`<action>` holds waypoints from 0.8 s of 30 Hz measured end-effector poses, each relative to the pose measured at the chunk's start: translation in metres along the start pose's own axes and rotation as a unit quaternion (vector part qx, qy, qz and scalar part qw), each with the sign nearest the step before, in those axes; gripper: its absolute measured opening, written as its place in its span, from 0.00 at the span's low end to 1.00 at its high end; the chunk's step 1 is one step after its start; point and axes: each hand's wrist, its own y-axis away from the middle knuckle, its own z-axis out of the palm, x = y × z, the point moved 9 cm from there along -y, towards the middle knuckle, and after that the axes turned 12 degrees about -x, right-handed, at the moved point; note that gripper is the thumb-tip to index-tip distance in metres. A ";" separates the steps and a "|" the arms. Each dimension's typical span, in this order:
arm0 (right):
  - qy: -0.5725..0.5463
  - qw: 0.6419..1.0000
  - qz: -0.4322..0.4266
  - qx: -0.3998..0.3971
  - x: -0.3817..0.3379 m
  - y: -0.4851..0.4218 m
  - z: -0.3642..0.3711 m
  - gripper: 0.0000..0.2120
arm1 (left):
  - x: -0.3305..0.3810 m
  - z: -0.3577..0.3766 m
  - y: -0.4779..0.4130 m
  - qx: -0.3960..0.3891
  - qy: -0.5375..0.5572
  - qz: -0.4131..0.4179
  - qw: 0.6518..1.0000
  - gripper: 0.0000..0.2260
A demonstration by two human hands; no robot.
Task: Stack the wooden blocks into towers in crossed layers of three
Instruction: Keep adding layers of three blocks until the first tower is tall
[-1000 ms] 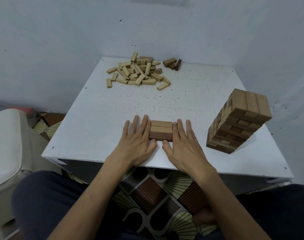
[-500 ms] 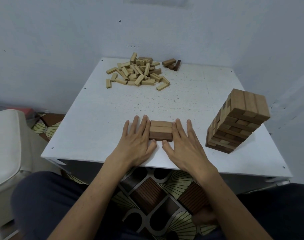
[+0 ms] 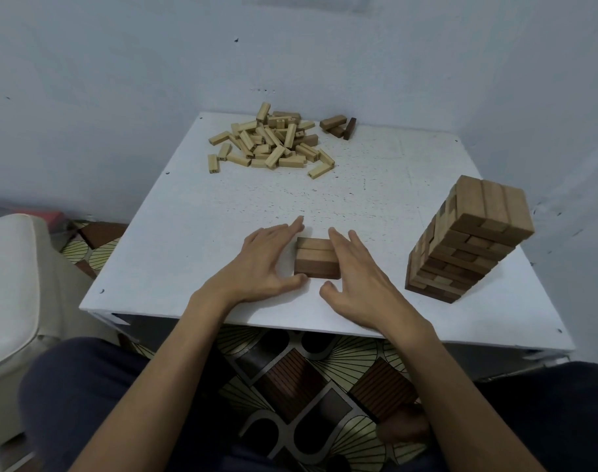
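A flat layer of three wooden blocks (image 3: pixel 316 258) lies at lower centre on the white table (image 3: pixel 188 233), long axes running left to right. The left hand (image 3: pixel 260 264) and right hand (image 3: pixel 362 281) flank its ends, fingers straight, gripping nothing. A finished tower (image 3: pixel 468 243) stands to the right. A loose block pile (image 3: pixel 273 141) lies at the upper centre of the frame.

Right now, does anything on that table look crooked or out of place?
The tall tower on the right seems to lean outward, though the wide lens may cause that. The pale blocks at the far edge lie in a jumbled heap.
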 end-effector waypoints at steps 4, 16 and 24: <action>0.003 1.000 -0.001 0.004 0.001 -0.002 -0.002 0.36 | -0.001 -0.002 -0.005 0.002 0.013 0.018 1.000 0.44; 0.017 0.999 -0.029 0.018 -0.011 0.003 -0.019 0.38 | 0.011 -0.024 0.007 0.006 0.026 0.007 1.000 0.48; 0.063 0.990 -0.079 0.098 -0.052 0.045 -0.076 0.37 | 0.062 -0.080 0.022 0.056 0.014 0.056 0.997 0.46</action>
